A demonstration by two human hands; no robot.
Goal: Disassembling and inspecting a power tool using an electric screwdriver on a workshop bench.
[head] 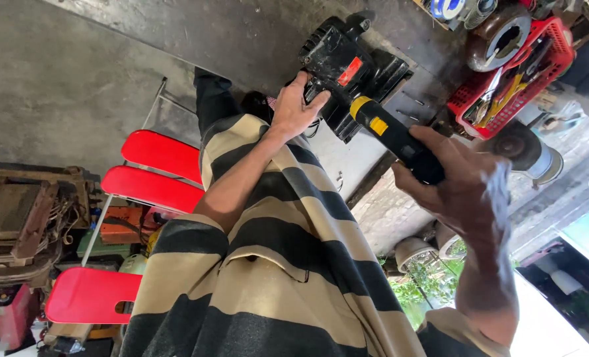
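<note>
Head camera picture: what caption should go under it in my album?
Left hand steadies a black machine; right hand holds a yellow-and-black tool.

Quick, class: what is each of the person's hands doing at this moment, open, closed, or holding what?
Left hand: fingers spread, pressed on the black machine housing.
Right hand: closed around the black-and-yellow power tool.

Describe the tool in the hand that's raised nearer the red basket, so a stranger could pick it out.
Start at the black machine housing lying on the grey floor. The right hand holds a stubby black-handled tool pointing at it. Its yellow collar and yellow patch set it apart from the all-black housing under the left hand.
</note>
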